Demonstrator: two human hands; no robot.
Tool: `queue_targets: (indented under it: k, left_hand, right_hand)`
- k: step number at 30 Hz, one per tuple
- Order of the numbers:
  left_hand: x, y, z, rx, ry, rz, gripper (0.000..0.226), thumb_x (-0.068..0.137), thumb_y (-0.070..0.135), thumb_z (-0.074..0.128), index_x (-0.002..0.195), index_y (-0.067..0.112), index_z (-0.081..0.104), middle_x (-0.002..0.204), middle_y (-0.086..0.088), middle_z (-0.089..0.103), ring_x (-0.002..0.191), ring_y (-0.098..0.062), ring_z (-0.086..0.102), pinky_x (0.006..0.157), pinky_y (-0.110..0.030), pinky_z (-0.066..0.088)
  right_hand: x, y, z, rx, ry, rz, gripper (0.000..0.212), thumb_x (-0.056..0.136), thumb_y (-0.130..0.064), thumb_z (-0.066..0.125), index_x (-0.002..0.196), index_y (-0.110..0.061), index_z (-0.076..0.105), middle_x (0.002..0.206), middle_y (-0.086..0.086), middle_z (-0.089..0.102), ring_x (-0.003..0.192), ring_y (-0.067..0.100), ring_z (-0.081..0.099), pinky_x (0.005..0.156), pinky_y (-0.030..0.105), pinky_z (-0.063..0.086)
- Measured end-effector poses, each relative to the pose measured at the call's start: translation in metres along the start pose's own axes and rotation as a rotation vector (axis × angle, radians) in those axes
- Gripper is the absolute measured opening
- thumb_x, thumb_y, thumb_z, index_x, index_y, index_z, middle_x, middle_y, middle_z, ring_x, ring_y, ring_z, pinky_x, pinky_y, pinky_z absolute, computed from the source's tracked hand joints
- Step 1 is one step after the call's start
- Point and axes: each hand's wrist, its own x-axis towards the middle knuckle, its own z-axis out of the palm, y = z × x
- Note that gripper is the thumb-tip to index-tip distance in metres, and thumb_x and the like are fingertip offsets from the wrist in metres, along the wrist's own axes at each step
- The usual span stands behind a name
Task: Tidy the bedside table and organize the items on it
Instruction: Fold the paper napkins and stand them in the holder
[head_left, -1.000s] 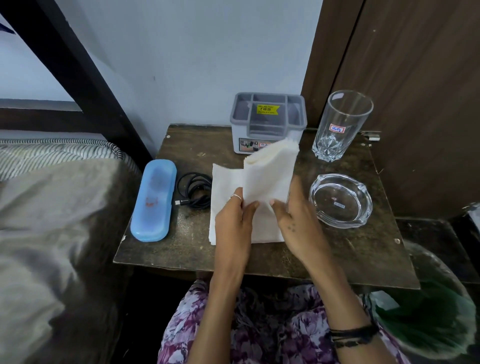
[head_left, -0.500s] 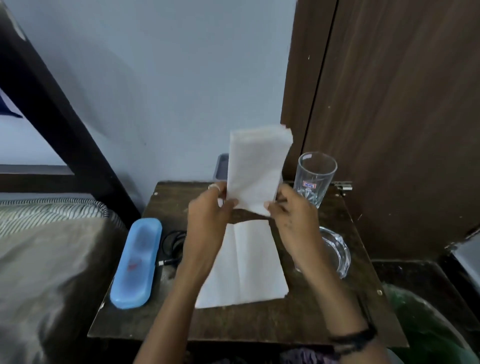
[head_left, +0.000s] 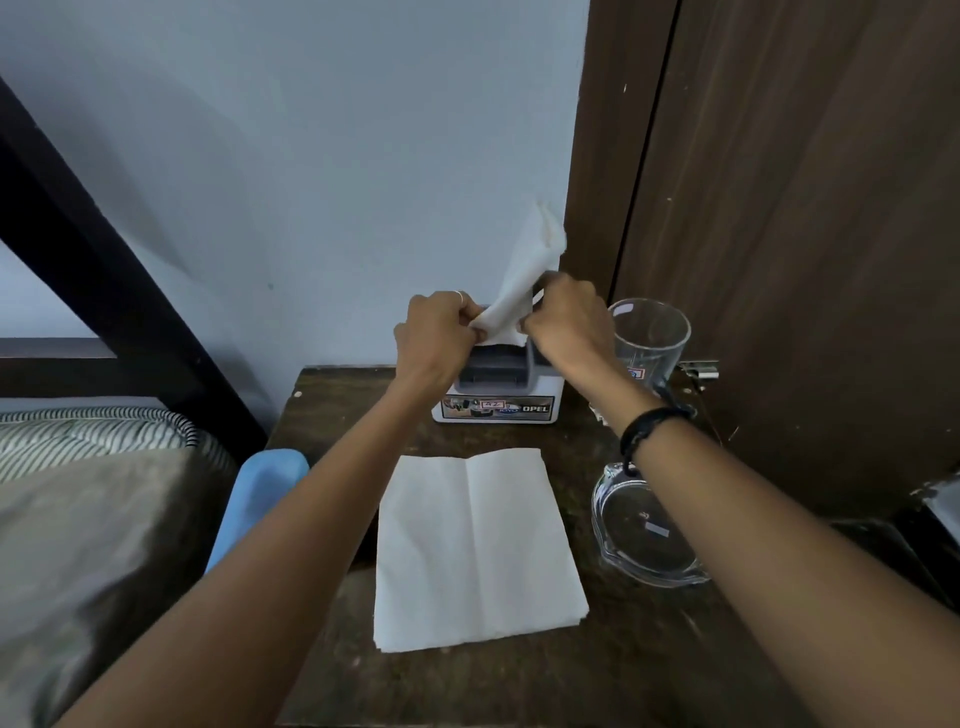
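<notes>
My left hand (head_left: 436, 332) and right hand (head_left: 563, 325) are each pinching a folded white napkin (head_left: 524, 280), holding it tilted above the grey organizer (head_left: 496, 384) at the back of the surface (head_left: 623, 665). A second napkin (head_left: 475, 545) is lying flat in front of the organizer. Right of the organizer are standing a drinking glass (head_left: 652, 335) and a glass ashtray (head_left: 647, 535) (nearer me); left of it is sitting a blue case (head_left: 260, 499).

Pale blue painted wall (head_left: 311, 182) behind; dark brown wooden wardrobe door (head_left: 805, 208) at right; black diagonal bed frame beam (head_left: 104, 260), striped grey bedding (head_left: 93, 431) at left.
</notes>
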Motion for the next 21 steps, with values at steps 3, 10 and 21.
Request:
queue_targets:
  k: [3,10,21]
  left_hand:
    - [0.001,-0.002,-0.004,0.024,-0.057,-0.003,0.018,0.077,0.008,0.069,0.071,0.021,0.059,0.067,0.008,0.058,0.078,-0.023,0.054,0.093,-0.051,0.044]
    - [0.001,-0.001,-0.009,-0.08,-0.035,0.022,0.018,0.079,0.018,0.068,0.092,0.009,0.059,0.086,0.0,0.058,0.092,-0.031,0.058,0.092,-0.051,0.044]
    - [0.01,-0.002,-0.005,0.093,-0.045,0.09,0.021,0.076,0.021,0.072,0.074,0.009,0.055,0.074,-0.005,0.056,0.096,-0.034,0.054,0.096,-0.053,0.039]
  right_hand:
    - [0.002,0.003,-0.002,-0.043,-0.047,-0.05,0.03,0.082,-0.005,0.063,0.11,-0.012,0.056,0.102,0.012,0.068,0.095,0.034,0.062,0.063,0.032,0.037]
    - [-0.007,0.003,0.0,-0.106,-0.037,-0.116,0.025,0.081,-0.001,0.061,0.104,-0.007,0.053,0.096,0.014,0.066,0.085,0.036,0.06,0.062,0.033,0.039]
    - [-0.003,0.007,-0.001,-0.053,-0.048,-0.071,0.03,0.082,-0.005,0.064,0.109,-0.008,0.051,0.095,0.012,0.065,0.087,0.034,0.06,0.059,0.033,0.038]
